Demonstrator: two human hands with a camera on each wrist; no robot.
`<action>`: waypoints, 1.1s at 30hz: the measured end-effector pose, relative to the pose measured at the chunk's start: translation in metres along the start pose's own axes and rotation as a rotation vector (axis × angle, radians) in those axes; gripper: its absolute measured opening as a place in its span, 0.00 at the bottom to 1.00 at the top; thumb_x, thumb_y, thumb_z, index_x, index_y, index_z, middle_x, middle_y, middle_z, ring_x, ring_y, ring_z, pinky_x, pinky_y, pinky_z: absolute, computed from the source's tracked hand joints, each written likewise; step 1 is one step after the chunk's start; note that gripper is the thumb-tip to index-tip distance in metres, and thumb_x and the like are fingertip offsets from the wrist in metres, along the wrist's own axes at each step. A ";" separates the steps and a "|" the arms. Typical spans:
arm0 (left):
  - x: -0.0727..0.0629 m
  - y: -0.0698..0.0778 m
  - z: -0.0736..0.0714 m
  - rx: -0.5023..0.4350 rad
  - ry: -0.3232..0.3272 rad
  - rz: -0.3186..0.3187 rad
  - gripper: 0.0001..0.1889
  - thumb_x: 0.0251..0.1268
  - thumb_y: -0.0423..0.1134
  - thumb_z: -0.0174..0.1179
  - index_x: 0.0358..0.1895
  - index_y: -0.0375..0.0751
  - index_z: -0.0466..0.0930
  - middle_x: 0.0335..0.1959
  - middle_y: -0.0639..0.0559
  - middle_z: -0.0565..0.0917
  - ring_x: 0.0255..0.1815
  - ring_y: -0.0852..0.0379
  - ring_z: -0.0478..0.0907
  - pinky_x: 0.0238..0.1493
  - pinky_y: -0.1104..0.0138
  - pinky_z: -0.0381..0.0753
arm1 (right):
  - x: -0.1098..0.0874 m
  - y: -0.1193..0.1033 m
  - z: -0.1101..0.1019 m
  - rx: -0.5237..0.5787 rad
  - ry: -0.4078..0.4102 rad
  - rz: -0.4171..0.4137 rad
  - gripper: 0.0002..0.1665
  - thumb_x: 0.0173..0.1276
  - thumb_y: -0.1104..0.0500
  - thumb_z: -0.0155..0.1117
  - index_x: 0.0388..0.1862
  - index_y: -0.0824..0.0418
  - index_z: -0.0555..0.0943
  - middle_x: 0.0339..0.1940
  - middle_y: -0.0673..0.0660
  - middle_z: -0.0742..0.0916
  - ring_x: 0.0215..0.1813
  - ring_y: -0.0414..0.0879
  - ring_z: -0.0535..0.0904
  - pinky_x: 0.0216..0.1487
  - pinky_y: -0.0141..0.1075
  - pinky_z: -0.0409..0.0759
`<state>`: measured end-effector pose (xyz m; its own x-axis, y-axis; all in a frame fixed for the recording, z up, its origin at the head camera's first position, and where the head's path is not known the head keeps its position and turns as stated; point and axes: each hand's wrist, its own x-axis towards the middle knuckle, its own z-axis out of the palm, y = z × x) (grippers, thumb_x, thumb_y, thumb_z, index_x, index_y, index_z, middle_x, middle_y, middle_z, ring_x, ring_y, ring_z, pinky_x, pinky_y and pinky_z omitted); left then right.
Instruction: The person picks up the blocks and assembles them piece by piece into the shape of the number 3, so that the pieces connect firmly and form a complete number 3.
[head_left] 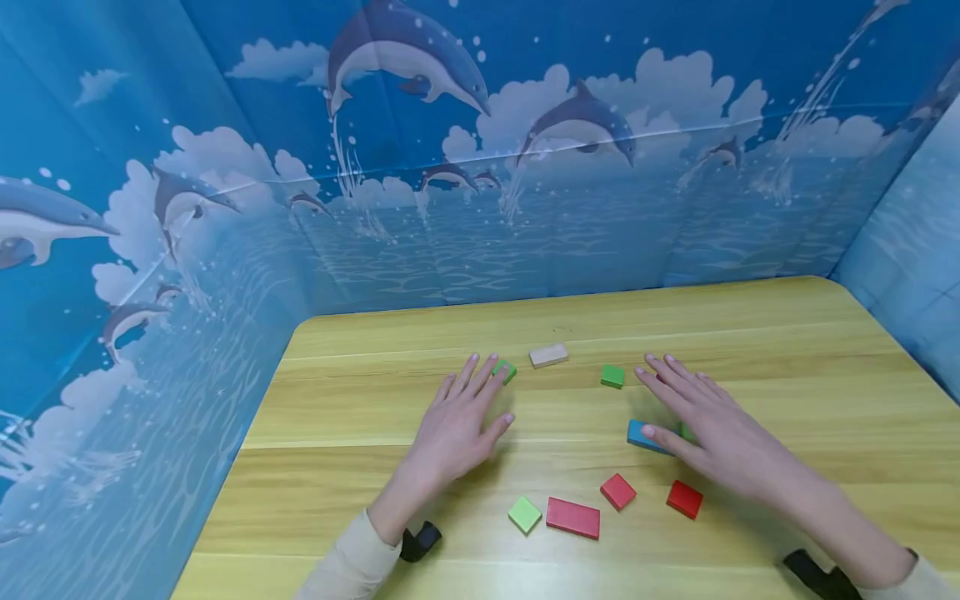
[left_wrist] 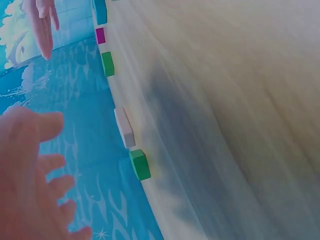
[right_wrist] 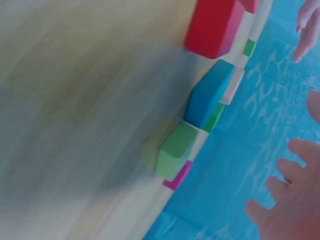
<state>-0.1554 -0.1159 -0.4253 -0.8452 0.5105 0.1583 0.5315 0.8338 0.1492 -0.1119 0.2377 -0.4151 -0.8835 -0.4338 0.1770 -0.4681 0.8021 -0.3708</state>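
My left hand (head_left: pixel 459 429) is held over the table, palm down with fingers straight, holding nothing. Its fingertips overlap a green block (head_left: pixel 510 374) in the head view. Over the right side, my right hand (head_left: pixel 708 437) is likewise spread and holds nothing. Its thumb overlaps a blue rectangular block (head_left: pixel 645 437), and another green block (head_left: pixel 687 432) is partly hidden by the hand. In the right wrist view a magenta block (right_wrist: pixel 178 175) shows behind a light green block (right_wrist: pixel 176 151). A whitish rectangular block (head_left: pixel 548 356) and a green block (head_left: pixel 612 377) lie between the hands, farther back.
Closer to the front lie a pale green square block (head_left: pixel 525 515), a long red block (head_left: pixel 573 518) and two square red blocks, one left (head_left: pixel 618 492) and one right (head_left: pixel 684 499). A dolphin-print curtain (head_left: pixel 480 233) stands behind the wooden table (head_left: pixel 360 375).
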 end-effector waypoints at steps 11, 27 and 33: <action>0.016 -0.002 0.003 -0.345 -0.073 0.055 0.34 0.75 0.57 0.48 0.78 0.49 0.54 0.79 0.55 0.50 0.79 0.53 0.41 0.72 0.46 0.51 | 0.002 0.019 -0.001 0.028 0.051 -0.030 0.41 0.71 0.47 0.63 0.79 0.49 0.59 0.80 0.53 0.57 0.79 0.53 0.46 0.74 0.52 0.50; 0.038 0.011 0.007 -0.855 -0.144 -0.060 0.22 0.74 0.45 0.57 0.66 0.40 0.74 0.64 0.49 0.76 0.63 0.51 0.73 0.60 0.61 0.74 | -0.002 0.034 -0.004 0.071 0.062 -0.023 0.40 0.68 0.51 0.68 0.76 0.50 0.64 0.73 0.56 0.70 0.73 0.59 0.62 0.69 0.54 0.61; 0.045 0.015 0.008 -0.975 -0.150 -0.089 0.22 0.72 0.42 0.59 0.64 0.37 0.76 0.61 0.44 0.78 0.63 0.48 0.74 0.56 0.66 0.76 | -0.007 0.037 -0.009 0.114 0.012 0.038 0.36 0.70 0.50 0.66 0.74 0.57 0.68 0.70 0.62 0.73 0.69 0.63 0.65 0.60 0.64 0.66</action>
<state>-0.1857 -0.0785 -0.4236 -0.8467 0.5321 -0.0080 0.2220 0.3669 0.9034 -0.1232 0.2740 -0.4220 -0.9010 -0.3984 0.1720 -0.4299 0.7656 -0.4787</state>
